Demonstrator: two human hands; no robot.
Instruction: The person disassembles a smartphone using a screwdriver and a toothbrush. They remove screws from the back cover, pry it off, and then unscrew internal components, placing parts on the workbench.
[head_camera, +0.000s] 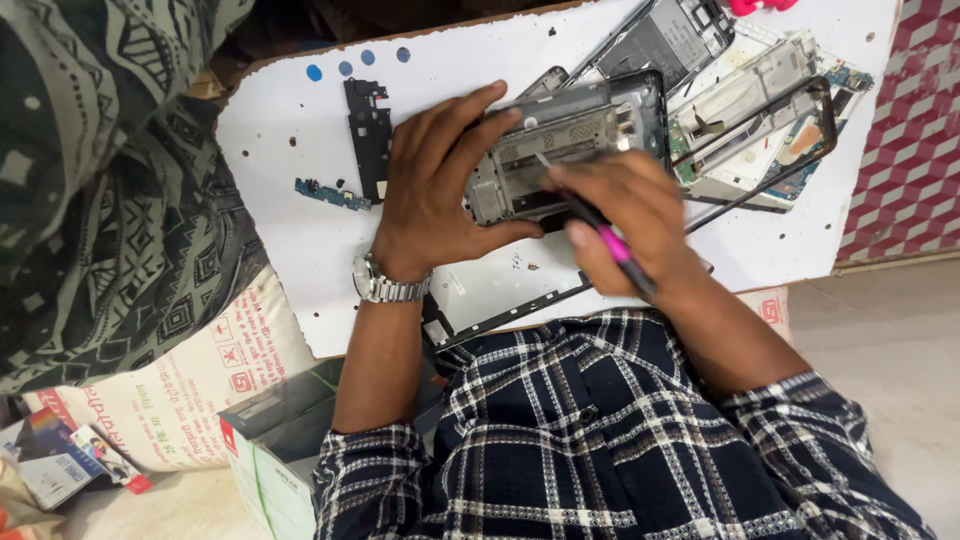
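Observation:
My left hand (435, 190) grips the left end of an opened phone frame (570, 150), a grey metal chassis held just above the white board (300, 240). My right hand (625, 215) holds a thin tool with a pink and black handle (612, 242), and its metal tip rests on the inside of the phone frame. A silver watch sits on my left wrist.
Several stripped phone frames and circuit boards (760, 110) are piled at the board's far right. A black plastic cover (368, 135) and a small blue flex board (332, 194) lie to the left. Tiny screws (525, 265) lie near my hands. Patterned cloth and boxes lie at left.

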